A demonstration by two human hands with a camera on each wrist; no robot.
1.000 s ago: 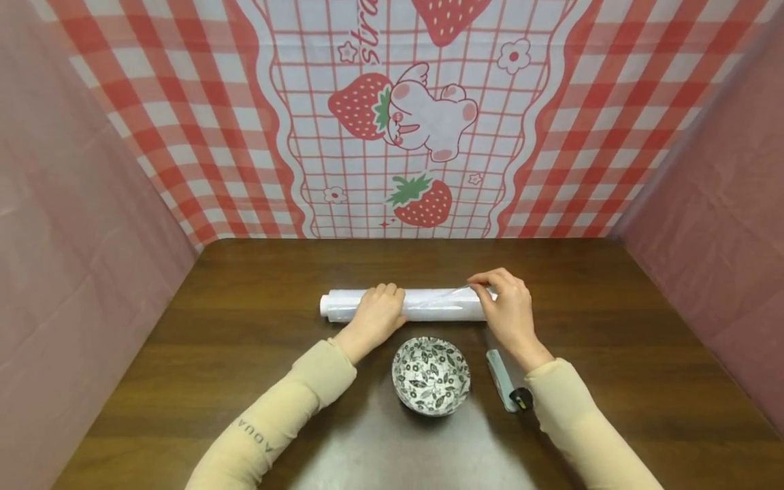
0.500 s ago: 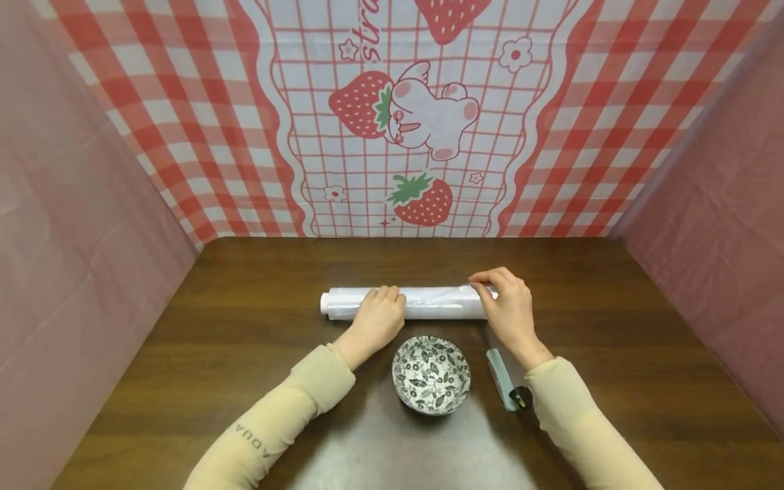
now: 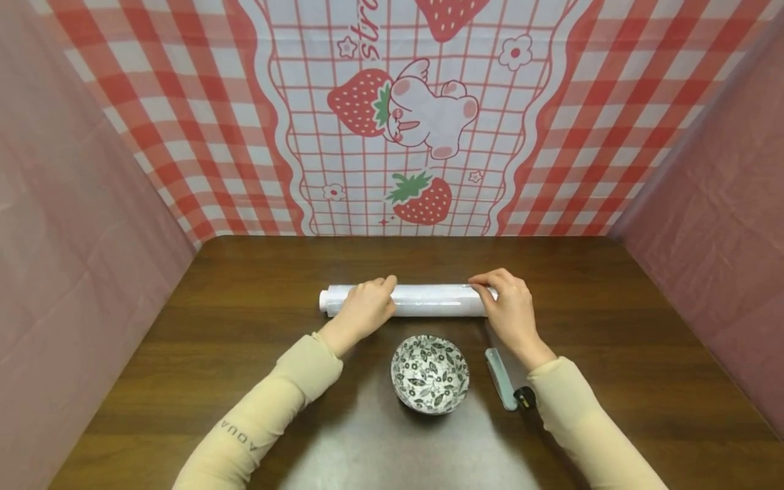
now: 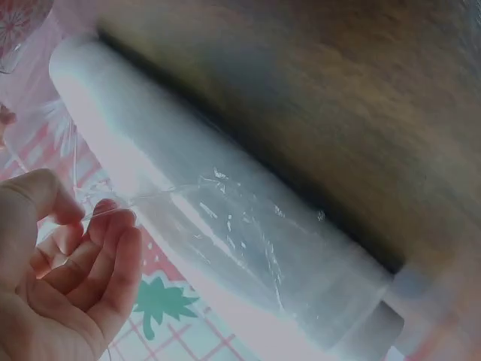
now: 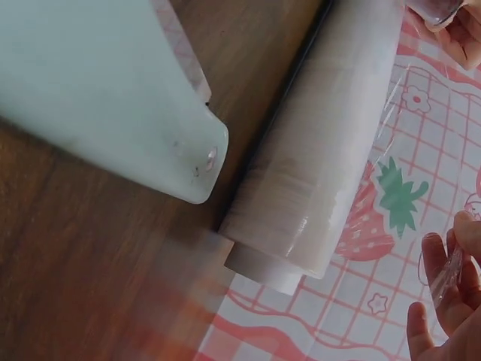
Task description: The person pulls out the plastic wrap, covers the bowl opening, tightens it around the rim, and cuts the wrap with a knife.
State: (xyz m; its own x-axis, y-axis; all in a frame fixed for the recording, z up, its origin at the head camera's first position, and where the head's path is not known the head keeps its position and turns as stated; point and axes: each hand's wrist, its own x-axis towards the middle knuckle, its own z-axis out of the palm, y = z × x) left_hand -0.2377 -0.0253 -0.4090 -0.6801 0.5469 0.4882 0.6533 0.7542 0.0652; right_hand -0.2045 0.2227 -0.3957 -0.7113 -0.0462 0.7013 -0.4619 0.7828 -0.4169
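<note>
In the head view, a white film roll (image 3: 437,301) is laid on the brown table (image 3: 245,354) along a line from nine o'clock to three o'clock, its pale core (image 3: 323,301) exposed at the nine o'clock end. Part of the roll's nine o'clock half is covered by the left hand (image 3: 364,309), whose grip is narrow: in the left wrist view, a thin strand of clear film (image 4: 154,197), drawn from the roll's crinkled surface, is pinched between thumb and fingertips. At the roll's three o'clock end, film is likewise pinched by the thumb and fingertips of the right hand (image 3: 511,313); a gathered bit is shown there in the right wrist view. A bowl (image 3: 430,374), patterned with dark leaves and flowers, is stood upright near the roll at six o'clock. A pale teal tool (image 3: 501,379) is placed at the bowl's three o'clock, apart from it; whether the small black piece (image 3: 525,397) beside its lower end is joined to it cannot be told. Both forearms are covered by cream sleeves (image 3: 263,415). At twelve o'clock, a red-and-white strawberry cloth (image 3: 422,150) is hung behind the table.
</note>
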